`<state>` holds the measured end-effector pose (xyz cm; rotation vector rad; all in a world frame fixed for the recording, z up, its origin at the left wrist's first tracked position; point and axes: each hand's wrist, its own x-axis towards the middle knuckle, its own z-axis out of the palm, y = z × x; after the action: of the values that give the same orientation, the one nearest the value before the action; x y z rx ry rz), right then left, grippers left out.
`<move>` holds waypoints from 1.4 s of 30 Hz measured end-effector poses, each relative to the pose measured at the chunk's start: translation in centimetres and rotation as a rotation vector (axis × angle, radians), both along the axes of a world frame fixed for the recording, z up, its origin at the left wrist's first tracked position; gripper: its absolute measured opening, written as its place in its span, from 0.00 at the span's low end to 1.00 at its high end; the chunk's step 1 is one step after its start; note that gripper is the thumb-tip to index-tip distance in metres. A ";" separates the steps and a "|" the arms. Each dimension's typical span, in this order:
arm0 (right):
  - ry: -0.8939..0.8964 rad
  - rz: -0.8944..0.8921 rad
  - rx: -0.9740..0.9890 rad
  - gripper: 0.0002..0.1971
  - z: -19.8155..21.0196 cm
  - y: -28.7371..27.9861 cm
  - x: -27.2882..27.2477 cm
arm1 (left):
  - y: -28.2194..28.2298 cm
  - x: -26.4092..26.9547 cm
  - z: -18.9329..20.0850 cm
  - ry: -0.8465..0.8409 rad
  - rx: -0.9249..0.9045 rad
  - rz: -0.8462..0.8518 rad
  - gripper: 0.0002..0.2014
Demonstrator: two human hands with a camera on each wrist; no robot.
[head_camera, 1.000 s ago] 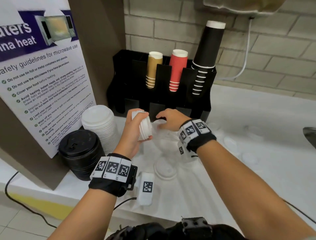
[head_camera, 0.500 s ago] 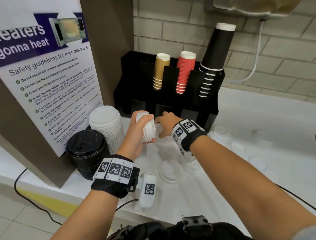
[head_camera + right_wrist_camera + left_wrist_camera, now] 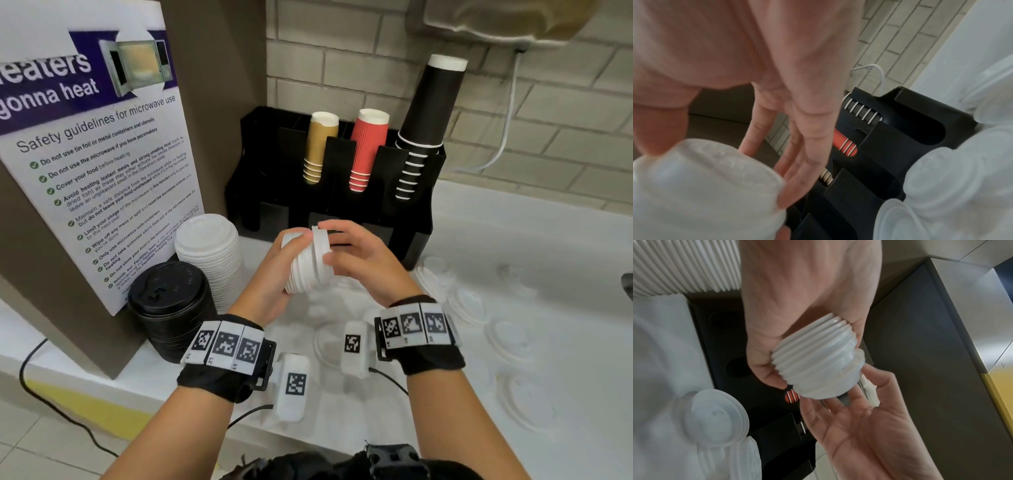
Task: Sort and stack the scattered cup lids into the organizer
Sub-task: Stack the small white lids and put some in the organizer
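Currently, I log one white lid stack (image 3: pixel 303 270) grasped in my left hand (image 3: pixel 270 277), my right hand (image 3: pixel 363 263) flat-fingered against its end, near the black cup organizer (image 3: pixel 376 212).

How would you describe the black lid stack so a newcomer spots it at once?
Find the microwave safety poster on the left. At its lower right corner two lid stacks stand on the white counter. The black lid stack is the nearer one; the white lid stack beside it and the scattered lids are pale.
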<state>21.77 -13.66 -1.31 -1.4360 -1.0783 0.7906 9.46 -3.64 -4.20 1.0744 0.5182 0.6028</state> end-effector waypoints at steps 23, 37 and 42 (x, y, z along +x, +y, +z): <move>-0.050 -0.056 0.075 0.22 -1.2 -0.9 -1.2 | -1.4 0.4 0.2 0.041 0.109 0.081 0.26; -0.113 -0.013 -0.053 0.20 -1.2 -0.2 -0.8 | -0.6 0.2 0.0 0.066 0.125 0.138 0.19; -0.776 0.249 -0.664 0.29 -2.2 -0.4 0.2 | 0.8 -0.1 -0.2 0.091 0.109 0.218 0.16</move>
<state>21.93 -14.09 -3.50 -2.3104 -1.6969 0.8229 9.36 -2.85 -4.41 1.1608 0.6943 0.7824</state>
